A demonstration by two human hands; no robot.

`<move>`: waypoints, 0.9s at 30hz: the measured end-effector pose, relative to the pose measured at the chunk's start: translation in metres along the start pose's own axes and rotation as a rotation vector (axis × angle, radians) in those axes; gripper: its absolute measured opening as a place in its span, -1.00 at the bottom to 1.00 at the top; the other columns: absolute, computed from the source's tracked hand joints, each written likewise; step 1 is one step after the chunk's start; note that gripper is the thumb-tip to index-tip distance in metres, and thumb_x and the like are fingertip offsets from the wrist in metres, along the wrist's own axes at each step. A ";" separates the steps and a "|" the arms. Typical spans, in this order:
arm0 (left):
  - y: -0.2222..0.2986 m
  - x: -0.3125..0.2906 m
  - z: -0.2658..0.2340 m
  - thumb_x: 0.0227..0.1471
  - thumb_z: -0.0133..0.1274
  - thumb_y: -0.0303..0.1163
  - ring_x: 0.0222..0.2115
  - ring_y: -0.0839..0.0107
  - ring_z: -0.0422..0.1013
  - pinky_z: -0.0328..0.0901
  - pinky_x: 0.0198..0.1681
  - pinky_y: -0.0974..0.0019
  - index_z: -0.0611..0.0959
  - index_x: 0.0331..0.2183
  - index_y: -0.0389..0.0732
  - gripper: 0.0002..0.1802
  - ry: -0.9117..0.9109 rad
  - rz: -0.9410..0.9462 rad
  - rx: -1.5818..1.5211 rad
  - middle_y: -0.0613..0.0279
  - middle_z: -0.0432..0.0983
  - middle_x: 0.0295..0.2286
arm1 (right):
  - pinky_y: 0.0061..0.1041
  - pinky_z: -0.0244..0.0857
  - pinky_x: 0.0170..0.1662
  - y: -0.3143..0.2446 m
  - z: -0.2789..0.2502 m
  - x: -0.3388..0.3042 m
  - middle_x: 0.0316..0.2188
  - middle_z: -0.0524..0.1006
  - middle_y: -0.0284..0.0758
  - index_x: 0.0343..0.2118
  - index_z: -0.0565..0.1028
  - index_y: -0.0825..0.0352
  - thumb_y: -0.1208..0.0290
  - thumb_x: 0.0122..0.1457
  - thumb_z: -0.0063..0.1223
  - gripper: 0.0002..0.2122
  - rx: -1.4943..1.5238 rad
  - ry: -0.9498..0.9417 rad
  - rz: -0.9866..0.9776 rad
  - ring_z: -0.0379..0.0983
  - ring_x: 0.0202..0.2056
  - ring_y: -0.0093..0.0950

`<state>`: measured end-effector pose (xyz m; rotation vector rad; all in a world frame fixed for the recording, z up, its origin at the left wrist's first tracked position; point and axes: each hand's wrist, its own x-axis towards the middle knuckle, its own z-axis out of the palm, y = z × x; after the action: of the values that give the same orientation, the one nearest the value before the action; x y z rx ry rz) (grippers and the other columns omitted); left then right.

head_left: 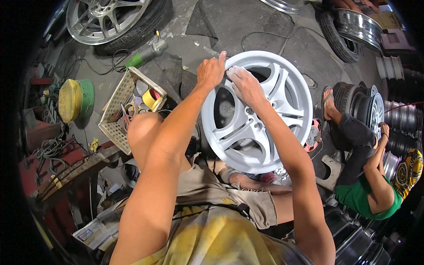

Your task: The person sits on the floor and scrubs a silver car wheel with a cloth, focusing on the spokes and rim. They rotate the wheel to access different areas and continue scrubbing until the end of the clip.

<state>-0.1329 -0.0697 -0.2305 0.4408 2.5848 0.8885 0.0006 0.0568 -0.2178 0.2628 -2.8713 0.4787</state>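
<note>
A pale grey alloy wheel [260, 167] with split spokes is tilted in front of me, close to my legs. At its upper left edge, my left hand [212, 72] is closed on the lip with the thumb sticking up. My right hand [247, 86] lies over the upper left of the wheel, its fingers stretched toward the inner side of the lip. Whitish dust covers those fingers. Whether anything thin lies under them is hidden.
A cream plastic basket [115, 99] with tape and tools stands left, near a green angle grinder [145, 54] with its cord. A tyred wheel [108, 20] lies far left. At right, a person in a green shirt [366, 196] sits by another wheel [376, 112]; stacked rims [399, 115] stand beyond.
</note>
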 end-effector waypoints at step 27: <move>0.119 -0.053 -0.153 0.30 -0.07 -0.07 -0.47 0.45 0.57 0.44 -0.28 0.33 0.76 -0.38 -0.32 -0.48 0.190 0.700 -0.830 0.14 0.65 -0.54 | -0.11 0.45 -0.25 -0.049 0.037 -0.021 -0.41 0.62 0.02 -0.35 0.52 0.42 0.26 -0.08 0.42 -0.64 0.087 0.283 0.853 0.58 -0.30 0.04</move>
<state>-0.1326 -0.0813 -0.0298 1.0373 1.9147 2.1746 0.0246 0.0019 -0.2429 -0.9706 -2.5521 0.6996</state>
